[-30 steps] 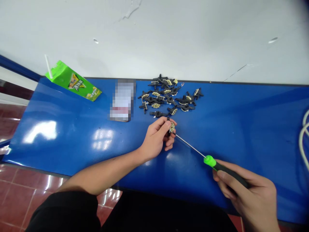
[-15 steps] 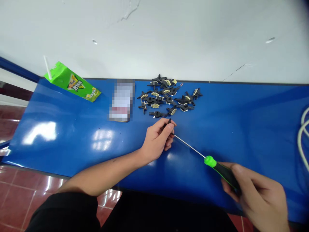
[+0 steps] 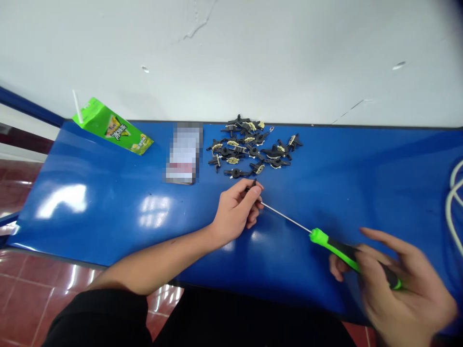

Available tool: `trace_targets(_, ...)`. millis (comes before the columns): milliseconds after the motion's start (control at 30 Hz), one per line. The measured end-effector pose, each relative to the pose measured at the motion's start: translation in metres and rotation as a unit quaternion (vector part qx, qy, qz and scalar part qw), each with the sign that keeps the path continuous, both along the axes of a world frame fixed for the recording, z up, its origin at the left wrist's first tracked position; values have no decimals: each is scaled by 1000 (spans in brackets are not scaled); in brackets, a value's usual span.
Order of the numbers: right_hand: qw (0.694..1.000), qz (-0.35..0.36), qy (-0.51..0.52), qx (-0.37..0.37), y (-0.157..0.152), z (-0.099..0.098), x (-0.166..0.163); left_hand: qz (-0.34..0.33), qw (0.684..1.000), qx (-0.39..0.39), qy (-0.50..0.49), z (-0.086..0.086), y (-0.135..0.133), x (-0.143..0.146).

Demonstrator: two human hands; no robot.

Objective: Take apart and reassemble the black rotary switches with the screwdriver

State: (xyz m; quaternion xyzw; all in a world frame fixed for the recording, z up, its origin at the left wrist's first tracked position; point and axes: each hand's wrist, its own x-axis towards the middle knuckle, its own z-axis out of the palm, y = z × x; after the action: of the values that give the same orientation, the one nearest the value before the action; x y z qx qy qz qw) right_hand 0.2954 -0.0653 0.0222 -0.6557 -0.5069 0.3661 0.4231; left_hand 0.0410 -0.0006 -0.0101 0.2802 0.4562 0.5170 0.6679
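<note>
A blue metal rail [image 3: 29, 108] ran along the far left above a glossy red tiled floor [image 3: 21, 299], beside a blue table [image 3: 90, 202] set against a white wall [image 3: 231, 53]. Near the table's far left corner, a green printed juice carton [image 3: 112, 129] lay on its side, a thin white straw [image 3: 77, 106] rising at a tilt from its end; the opaque carton did not show what it held. To its right lay a pale rectangular packet [image 3: 183, 153], pixelated beyond reading. Just beyond that, a loose pile of black plastic parts with pale metal pieces [image 3: 249, 149] sat directly on the tabletop near the wall.

Below the pile, the person's left hand [image 3: 235, 212] rested near the table, nearly closed, its fingertips [image 3: 253, 189] pinching a small black part [image 3: 254, 182], most of which they hid. A slim steel screwdriver shaft [image 3: 285, 217] ran from just beside those fingers to a green-and-black handle [image 3: 343, 255]. The person's right hand [image 3: 401, 289], blurred by motion, had its fingers spread around the handle, which lay against them; how firmly it held could not be told. A white cable [image 3: 452, 207] curved along the far right edge.
</note>
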Motion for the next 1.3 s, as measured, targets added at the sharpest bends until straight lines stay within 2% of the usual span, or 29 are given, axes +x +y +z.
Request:
trace_targets(133, 997, -7, 34, 75, 0, 2, -3, -4, 1000, 3, 10, 0, -1, 0)
trace_targets(233, 996, 35, 72, 44, 0, 4, 2, -6, 1000, 7, 13, 1, 0, -1)
trace_targets(300, 998, 34, 50, 20, 0, 4, 6, -3, 1000, 10, 11, 1, 0, 0)
trace_targets(400, 998, 32, -12, 55, 1, 2, 9, 3, 1000, 11, 7, 1, 2, 0)
trace_targets(433, 997, 43, -1, 68, 2, 1, 9, 4, 1000, 11, 5, 1, 2, 0)
trace_targets(500, 996, 56, 55, 36, 1, 0, 8, 2, 1000, 11, 2, 1, 2, 0)
trace_targets(567, 997, 29, 68, -15, 1, 1, 7, 2, 1000, 11, 1, 0, 2, 0)
trace_targets(633, 999, 19, 38, 7, 1, 2, 6, 3, 1000, 10, -1, 0, 2, 0)
trace_targets(700, 997, 44, 25, 59, 3, 2, 6, 3, 1000, 10, -4, -1, 3, 0)
trace_targets(767, 996, 71, 54, 33, 4, 2, 5, 0, 1000, 11, -7, -1, 3, 1)
trace_targets(867, 998, 26, 20, -47, 3, 1, 1, -2, 1000, 12, -10, -1, 3, 1)
trace_targets(933, 1000, 5, -26, -11, 2, 0, -1, 2, 1000, 13, -13, -1, 3, 0)
trace_targets(1033, 995, 38, -18, 90, 5, -1, 0, 3, 1000, 14, -16, -2, 3, -1)
trace_targets(1067, 995, 46, 12, 84, 7, -2, 1, 1, 1000, 14, -16, -2, 3, -1)
trace_targets(1200, 989, 41, 128, -67, 12, -2, 8, -3, 1000, 18, -12, -2, 1, 0)
trace_targets(1233, 990, 32, 122, -68, 13, -1, 10, -4, 1000, 19, -10, -3, 1, 0)
trace_targets(1300, 996, 20, 88, -13, 14, 1, 13, -8, 1000, 20, -10, -3, 1, 0)
